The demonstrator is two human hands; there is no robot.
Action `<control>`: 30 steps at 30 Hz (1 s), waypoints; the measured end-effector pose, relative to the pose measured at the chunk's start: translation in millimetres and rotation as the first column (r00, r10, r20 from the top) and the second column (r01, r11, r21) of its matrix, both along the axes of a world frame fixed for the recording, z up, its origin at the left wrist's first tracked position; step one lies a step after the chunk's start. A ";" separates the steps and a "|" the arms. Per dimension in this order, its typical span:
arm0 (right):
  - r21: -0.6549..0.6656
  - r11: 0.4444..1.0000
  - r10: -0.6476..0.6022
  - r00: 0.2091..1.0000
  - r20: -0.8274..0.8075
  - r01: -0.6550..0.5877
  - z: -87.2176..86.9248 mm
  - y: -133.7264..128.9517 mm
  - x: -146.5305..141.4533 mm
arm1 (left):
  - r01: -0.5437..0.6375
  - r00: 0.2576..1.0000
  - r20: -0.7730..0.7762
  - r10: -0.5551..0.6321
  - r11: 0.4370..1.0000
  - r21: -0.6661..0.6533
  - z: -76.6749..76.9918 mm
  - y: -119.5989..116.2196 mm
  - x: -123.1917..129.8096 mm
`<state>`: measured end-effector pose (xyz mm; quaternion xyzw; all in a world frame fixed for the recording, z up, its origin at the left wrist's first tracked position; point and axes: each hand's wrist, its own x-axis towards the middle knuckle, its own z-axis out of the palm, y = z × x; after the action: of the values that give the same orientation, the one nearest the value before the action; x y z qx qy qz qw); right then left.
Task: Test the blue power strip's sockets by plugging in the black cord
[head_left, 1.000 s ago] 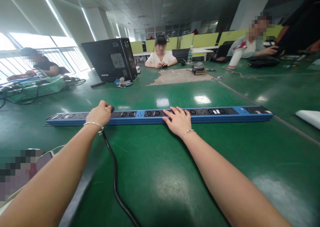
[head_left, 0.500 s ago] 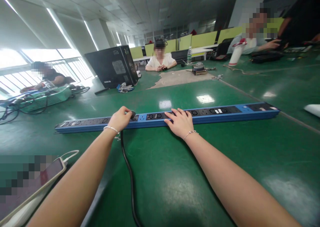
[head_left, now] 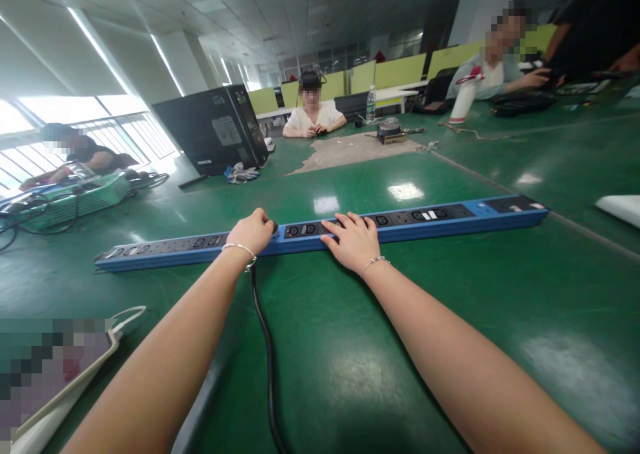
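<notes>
A long blue power strip (head_left: 310,244) with black socket panels lies across the green table. My left hand (head_left: 251,231) is closed on a black plug (head_left: 275,226) over the sockets just left of the strip's middle. Most of the plug is hidden by my fingers, and I cannot tell how deep it sits. Its black cord (head_left: 267,347) runs down from below my left hand toward the near edge. Resting flat on top of the strip, right of its middle, my right hand (head_left: 354,242) has its fingers spread and holds nothing.
A phone (head_left: 65,381) with a white cable lies at the near left. Behind the strip stand a black computer case (head_left: 213,131), gloves (head_left: 241,173) and a green basket (head_left: 90,201) of cables. One person (head_left: 314,117) sits opposite; others are at both sides.
My left hand has shifted slightly right along the strip with the plug, its wrist turned, and the cord has followed. My right hand stays on the strip. The view has shifted a little.
</notes>
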<state>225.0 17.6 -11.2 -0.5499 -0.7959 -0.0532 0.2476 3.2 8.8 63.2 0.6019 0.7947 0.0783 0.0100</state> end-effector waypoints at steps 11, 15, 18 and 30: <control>0.003 1.000 0.006 1.000 -0.003 -0.006 -1.0 0.5 0.0 | 0.029 0.994 -0.108 -0.033 0.999 -0.041 4.0 0.8 13.6; 0.010 1.000 0.005 1.000 -0.010 -0.005 -1.5 0.6 0.0 | 0.020 0.987 -0.155 -0.027 0.999 -0.044 6.1 -0.9 21.1; 0.006 1.000 0.007 1.000 -0.008 -0.007 -1.6 0.6 0.0 | 0.011 0.985 -0.171 -0.019 0.999 -0.046 7.1 -2.1 26.4; 0.006 1.000 0.014 1.000 -0.017 -0.014 -1.7 0.6 0.6 | 0.007 0.993 -0.119 -0.016 0.997 -0.078 -6.5 4.1 12.0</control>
<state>225.6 18.2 -12.9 -0.5439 -0.7975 -0.0490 0.2565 15.2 12.9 56.6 0.6094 0.7927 0.0114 -0.0138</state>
